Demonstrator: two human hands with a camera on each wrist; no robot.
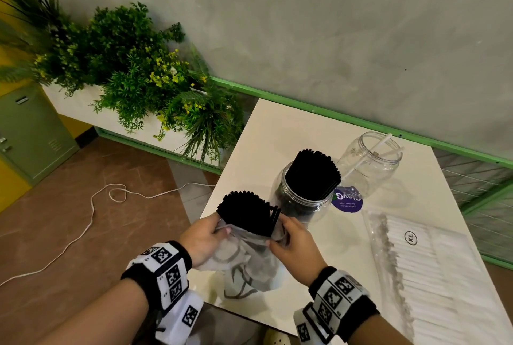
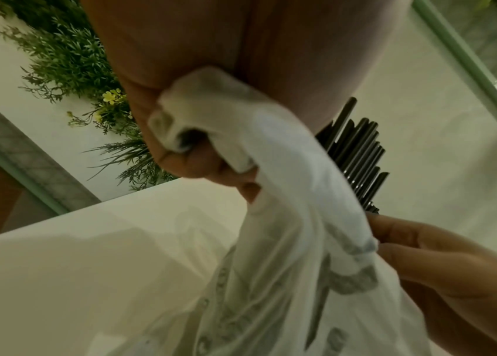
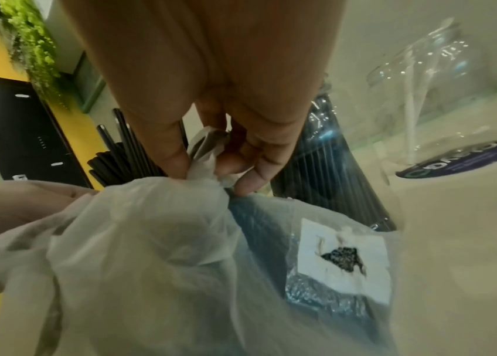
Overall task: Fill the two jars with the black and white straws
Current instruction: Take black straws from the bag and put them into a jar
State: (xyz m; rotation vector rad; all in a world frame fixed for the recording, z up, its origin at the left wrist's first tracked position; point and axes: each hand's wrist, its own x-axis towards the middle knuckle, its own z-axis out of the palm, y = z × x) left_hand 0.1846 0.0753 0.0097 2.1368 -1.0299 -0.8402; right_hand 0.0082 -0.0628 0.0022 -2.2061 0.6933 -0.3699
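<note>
Both hands pinch the mouth of the thin plastic bag (image 1: 249,255): left hand (image 1: 204,236) and right hand (image 1: 294,242) either side of the black straw bundle (image 1: 247,212) standing between them. Best peel the film down evenly, keeping the bundle upright, before lifting it toward the black-straw jar (image 1: 304,192) just beyond the right fingers.

You see plants (image 1: 130,67) in a white planter (image 1: 80,111) left of the table (image 1: 266,133), a white cable (image 1: 91,222) on the brown floor, and a green cabinet (image 1: 30,133).
</note>
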